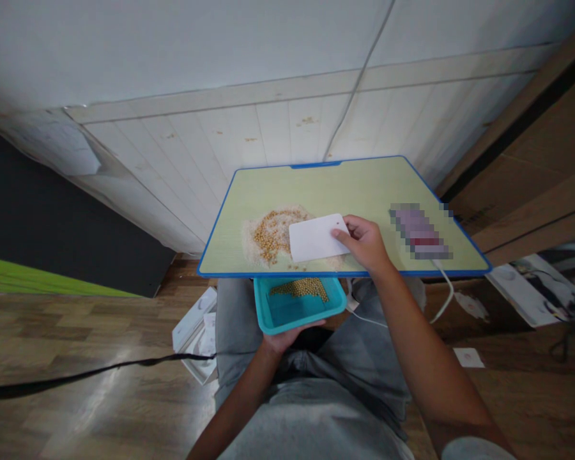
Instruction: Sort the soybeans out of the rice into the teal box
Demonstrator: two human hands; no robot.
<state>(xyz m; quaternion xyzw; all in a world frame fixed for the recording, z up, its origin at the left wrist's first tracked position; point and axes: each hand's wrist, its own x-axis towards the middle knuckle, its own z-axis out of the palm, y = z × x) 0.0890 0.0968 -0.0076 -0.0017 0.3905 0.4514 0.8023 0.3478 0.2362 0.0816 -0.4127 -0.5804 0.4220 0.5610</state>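
Note:
Between the thumb and fingers of my right hand (363, 240) is a white card (315, 239) with a small hole near one corner. The card hangs over the right side of a pile of soybeans (268, 237) mixed with white rice grains (287, 217) on the table. My left hand (287, 337) supports a turquoise plastic tray (263, 313) from below, just under the table's front edge. Soybeans (301, 287) lie along the tray's far side. The left fingers are mostly hidden beneath the tray.
The pale green folding table (354, 185) has a blue rim and stands against the white wall. At its right lies a pixelated, phone-like object (419, 231) with a white cable (448, 291). An open white box (199, 335) sits on the floor left of my legs.

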